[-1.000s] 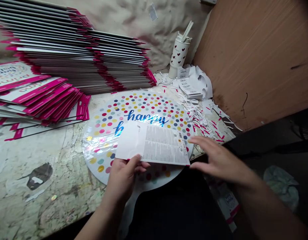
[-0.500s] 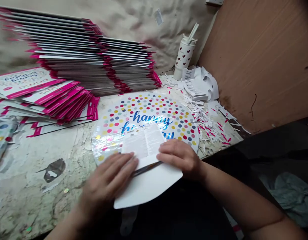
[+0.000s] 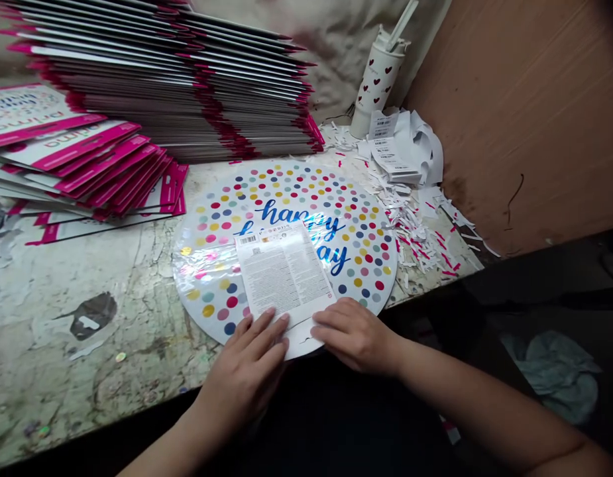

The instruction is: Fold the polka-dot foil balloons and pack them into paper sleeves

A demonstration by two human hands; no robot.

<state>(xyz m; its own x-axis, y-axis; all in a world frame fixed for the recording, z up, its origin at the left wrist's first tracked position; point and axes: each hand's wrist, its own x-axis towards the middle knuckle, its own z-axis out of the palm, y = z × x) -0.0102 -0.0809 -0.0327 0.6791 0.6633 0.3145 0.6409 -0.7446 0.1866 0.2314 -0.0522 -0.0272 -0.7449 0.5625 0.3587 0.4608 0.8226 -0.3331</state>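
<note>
Item 1: printed white envelope, print side up, on the near part of the dotted round panel. Probably light, thin card, springy at the fold and easily creased; best held by its side edges. Contents, if any, not visible.

Flap: folded over, at the panel's near rim. Left hand and right hand: fingers laid on it from either side; thumbs hidden, so a pinch cannot be confirmed.

Item 2: white tumbler, heart print, beyond the panel to the right; pale stick standing out of the top, inside not visible.

Item 3: tall stack of pink-edged card sleeves, beyond the panel to the left; contents not discernible.
</note>
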